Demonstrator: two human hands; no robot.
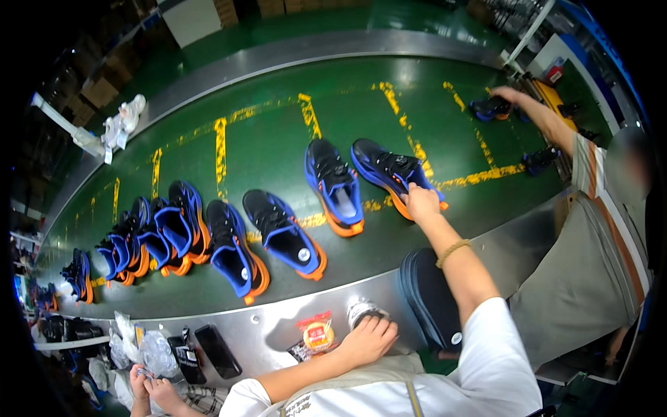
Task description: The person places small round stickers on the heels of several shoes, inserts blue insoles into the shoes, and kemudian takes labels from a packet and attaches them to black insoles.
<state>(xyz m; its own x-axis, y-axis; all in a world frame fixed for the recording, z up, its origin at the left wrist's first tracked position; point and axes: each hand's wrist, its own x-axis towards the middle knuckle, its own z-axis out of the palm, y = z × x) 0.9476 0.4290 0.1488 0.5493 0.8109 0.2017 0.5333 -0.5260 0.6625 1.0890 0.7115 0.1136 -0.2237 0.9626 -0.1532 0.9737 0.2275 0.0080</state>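
On the green belt, my right hand [422, 203] is closed on the heel collar of a black-and-blue sneaker [382, 163] with an orange sole, its toe pointing away to the left. Its mate, another sneaker [332, 182], stands just left of it, untouched. My left hand [369, 339] lies palm down at the metal edge, fingers stretched out beside a small clear-and-silver object [364, 308] whose kind I cannot make out. A wrapped snack [318, 335] in red and clear packaging lies left of that hand.
More sneakers [281, 236] line the belt to the left. A phone [217, 352] and plastic bags [158, 353] lie on the metal ledge [278, 313]. A dark padded seat [425, 295] is under my right forearm. At right, a co-worker's hand [511, 95] touches a shoe; another person's hands [156, 389] show lower left.
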